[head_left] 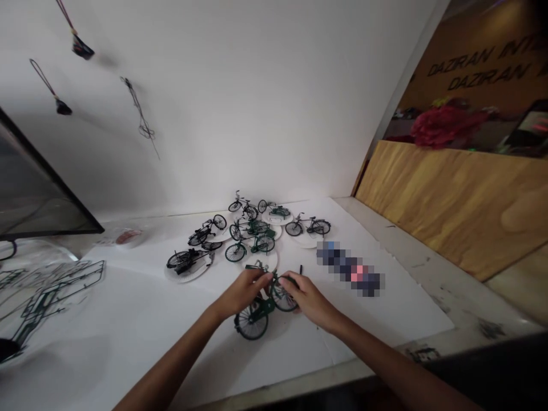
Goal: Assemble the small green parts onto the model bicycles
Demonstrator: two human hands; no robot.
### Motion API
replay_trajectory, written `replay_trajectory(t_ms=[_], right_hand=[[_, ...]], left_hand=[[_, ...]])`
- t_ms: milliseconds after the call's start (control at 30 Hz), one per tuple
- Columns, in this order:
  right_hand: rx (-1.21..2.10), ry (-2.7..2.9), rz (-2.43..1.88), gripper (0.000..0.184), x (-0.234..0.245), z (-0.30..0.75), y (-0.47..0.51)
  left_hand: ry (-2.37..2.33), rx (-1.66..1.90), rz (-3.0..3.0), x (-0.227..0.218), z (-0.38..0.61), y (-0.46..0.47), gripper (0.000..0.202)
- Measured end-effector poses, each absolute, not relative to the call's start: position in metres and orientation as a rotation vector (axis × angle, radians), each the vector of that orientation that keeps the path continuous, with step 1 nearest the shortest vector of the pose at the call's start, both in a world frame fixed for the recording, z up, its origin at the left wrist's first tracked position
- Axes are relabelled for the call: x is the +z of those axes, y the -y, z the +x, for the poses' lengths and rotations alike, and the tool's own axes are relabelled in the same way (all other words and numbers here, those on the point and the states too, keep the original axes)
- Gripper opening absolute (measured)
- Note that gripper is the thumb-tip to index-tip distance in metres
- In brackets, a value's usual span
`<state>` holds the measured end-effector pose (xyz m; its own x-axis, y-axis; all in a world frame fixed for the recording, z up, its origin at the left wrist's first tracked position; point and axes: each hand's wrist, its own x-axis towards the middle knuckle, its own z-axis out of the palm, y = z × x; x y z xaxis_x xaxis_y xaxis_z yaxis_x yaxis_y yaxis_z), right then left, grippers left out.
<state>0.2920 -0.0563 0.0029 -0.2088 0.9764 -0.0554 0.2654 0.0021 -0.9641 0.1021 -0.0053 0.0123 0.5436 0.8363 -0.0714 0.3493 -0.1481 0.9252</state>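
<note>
A dark green model bicycle [252,321] is held between my two hands just above the white sheet, tilted, with its spoked wheels showing below my fingers. My left hand [247,290] is closed, thumb and fingers pinching around the bicycle's upper front part. On the other side, my right hand [305,294] is closed too, its fingertips at the front end by the handlebar and front wheel. The exact spot that each set of fingertips grips is partly hidden by the hands.
Several more model bicycles [308,227] stand or lie behind on white paper plates [188,276]. Green frame parts [43,299] lie at the left, under a dark screen [38,182]. A wooden board [454,205] borders the right side. A blurred-out patch [349,268] lies right of my hands.
</note>
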Motion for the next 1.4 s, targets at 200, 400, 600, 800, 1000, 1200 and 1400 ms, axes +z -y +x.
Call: replay_trajectory(t_ms=[200,400,600,800,1000,1200,1400], right_hand=[[1.081,1.348,-1.493,0.042,0.014,0.349,0.053],[0.977,1.226,-1.538,0.044,0.026,0.408,0.042],[1.152,1.312,-1.475,0.043,0.011,0.39,0.036],[1.267,1.363,-1.338,0.035,0.003,0.351,0.041],[1.356,1.224,-1.229,0.037,0.002,0.326,0.045],[1.266,1.001,-1.219,0.04,-0.005,0.341,0.042],[0.917,0.801,-1.307,0.037,0.021,0.445,0.037]], left_hand=[[-0.779,0.502,1.803,0.044,0.113,-0.007,0.049],[-0.848,0.604,1.732,0.032,0.081,-0.026,0.051],[-0.995,0.643,1.683,-0.008,0.086,-0.022,0.044],[-1.013,0.674,1.722,-0.005,0.094,-0.008,0.02],[-0.926,0.752,1.741,0.015,0.106,0.006,0.015],[-0.905,0.812,1.713,0.027,0.105,0.009,0.024],[-0.991,0.8,1.785,0.023,0.052,0.017,0.027]])
